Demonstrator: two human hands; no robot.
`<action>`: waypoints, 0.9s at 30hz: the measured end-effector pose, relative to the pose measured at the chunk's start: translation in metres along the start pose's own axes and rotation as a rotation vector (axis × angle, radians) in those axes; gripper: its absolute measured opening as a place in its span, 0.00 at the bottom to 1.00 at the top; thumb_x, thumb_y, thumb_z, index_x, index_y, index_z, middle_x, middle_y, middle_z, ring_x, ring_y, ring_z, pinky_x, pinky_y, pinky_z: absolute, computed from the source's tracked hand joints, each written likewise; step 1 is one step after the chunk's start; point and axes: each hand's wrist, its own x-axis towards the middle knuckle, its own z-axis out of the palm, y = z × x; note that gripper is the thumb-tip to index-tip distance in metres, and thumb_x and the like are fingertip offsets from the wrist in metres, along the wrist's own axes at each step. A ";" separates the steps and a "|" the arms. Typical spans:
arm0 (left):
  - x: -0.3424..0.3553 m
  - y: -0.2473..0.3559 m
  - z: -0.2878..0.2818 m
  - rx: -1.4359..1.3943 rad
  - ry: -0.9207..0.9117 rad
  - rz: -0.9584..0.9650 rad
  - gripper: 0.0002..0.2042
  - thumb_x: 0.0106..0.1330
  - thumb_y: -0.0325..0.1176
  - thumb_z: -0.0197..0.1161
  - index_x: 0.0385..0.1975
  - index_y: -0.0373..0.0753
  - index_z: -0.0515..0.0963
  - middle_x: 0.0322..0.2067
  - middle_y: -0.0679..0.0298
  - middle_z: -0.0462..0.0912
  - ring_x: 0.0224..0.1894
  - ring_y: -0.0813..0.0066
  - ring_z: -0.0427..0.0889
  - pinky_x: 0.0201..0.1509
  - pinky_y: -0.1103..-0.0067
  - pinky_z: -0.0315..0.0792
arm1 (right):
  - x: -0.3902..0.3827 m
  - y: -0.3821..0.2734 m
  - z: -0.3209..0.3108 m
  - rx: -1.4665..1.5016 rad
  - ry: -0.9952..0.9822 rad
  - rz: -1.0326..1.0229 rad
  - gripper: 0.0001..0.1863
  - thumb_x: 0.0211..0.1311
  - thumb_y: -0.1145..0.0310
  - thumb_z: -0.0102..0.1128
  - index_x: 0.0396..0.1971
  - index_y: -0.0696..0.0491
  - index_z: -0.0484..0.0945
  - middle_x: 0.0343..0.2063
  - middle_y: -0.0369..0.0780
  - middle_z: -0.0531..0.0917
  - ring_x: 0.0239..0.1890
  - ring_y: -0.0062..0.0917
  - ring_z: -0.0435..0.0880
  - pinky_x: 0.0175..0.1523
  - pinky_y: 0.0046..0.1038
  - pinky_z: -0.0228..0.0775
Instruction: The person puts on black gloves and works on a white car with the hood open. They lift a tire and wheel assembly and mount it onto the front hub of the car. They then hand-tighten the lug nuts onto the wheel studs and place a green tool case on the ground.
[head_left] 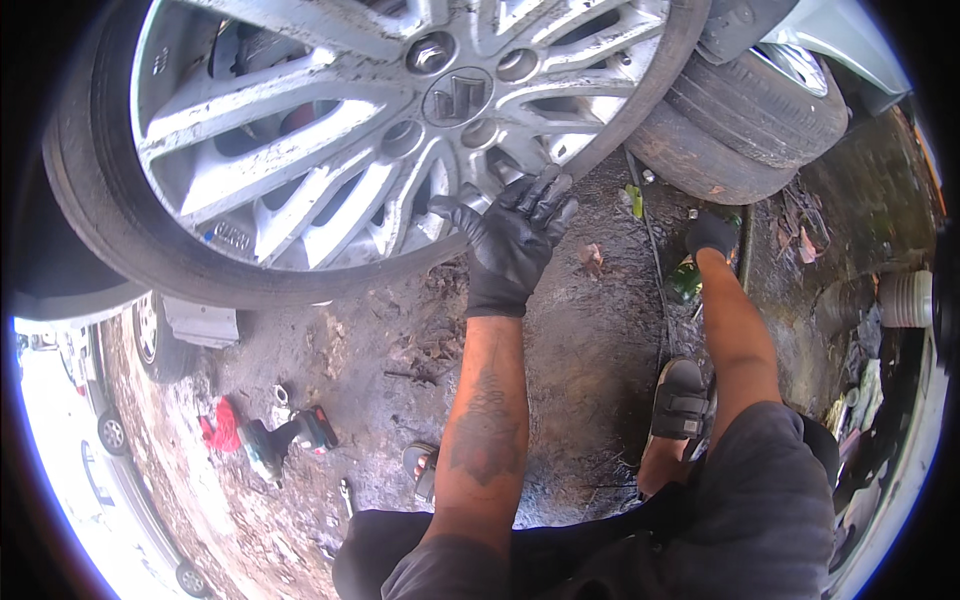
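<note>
My left hand (515, 240), in a black glove, is open with fingers stretched toward the lower edge of a large silver alloy wheel (330, 75); its fingertips overlap the rim and dark tyre. Whether they press on it I cannot tell. One wheel nut (430, 52) sits in a hole beside the centre cap; other holes around the cap show no nut. Low at the right, my gloved right hand (711, 236) is closed near the ground, a small shiny wheel nut (692, 213) at its fingertips. Another small metal piece (648, 176) lies by the stacked tyres.
Stacked tyres (740, 120) stand at the upper right. On the dirty ground at left lie a cordless impact wrench (265, 448), a red cloth (220, 427) and a ratchet (346, 496). A dark cable (655, 260) runs past my sandalled foot (679, 405).
</note>
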 end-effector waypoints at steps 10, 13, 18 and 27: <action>0.004 0.004 0.005 -0.198 0.082 -0.034 0.68 0.41 0.88 0.36 0.72 0.32 0.43 0.69 0.43 0.51 0.69 0.44 0.59 0.71 0.53 0.55 | 0.000 0.002 -0.008 0.166 0.003 0.015 0.25 0.58 0.49 0.57 0.45 0.54 0.82 0.42 0.49 0.85 0.47 0.46 0.84 0.53 0.43 0.75; 0.014 0.010 -0.006 -0.135 0.039 0.000 0.67 0.41 0.89 0.35 0.73 0.34 0.41 0.70 0.42 0.48 0.70 0.45 0.58 0.71 0.54 0.56 | -0.007 -0.006 -0.009 0.454 0.171 -0.051 0.24 0.60 0.49 0.58 0.41 0.58 0.83 0.40 0.51 0.85 0.43 0.45 0.85 0.51 0.40 0.76; 0.028 0.002 0.000 -0.208 -0.012 -0.080 0.67 0.40 0.89 0.35 0.73 0.37 0.40 0.70 0.42 0.49 0.68 0.44 0.62 0.69 0.54 0.59 | 0.004 0.000 -0.031 1.478 0.008 -0.352 0.15 0.65 0.62 0.61 0.41 0.59 0.82 0.35 0.43 0.86 0.35 0.28 0.85 0.45 0.30 0.76; 0.042 0.014 -0.023 -0.191 -0.054 0.054 0.64 0.39 0.89 0.36 0.72 0.42 0.49 0.68 0.44 0.56 0.61 0.49 0.70 0.62 0.57 0.66 | -0.175 -0.165 -0.223 1.990 -0.329 -0.880 0.09 0.62 0.74 0.65 0.41 0.58 0.82 0.31 0.37 0.85 0.31 0.17 0.82 0.36 0.20 0.76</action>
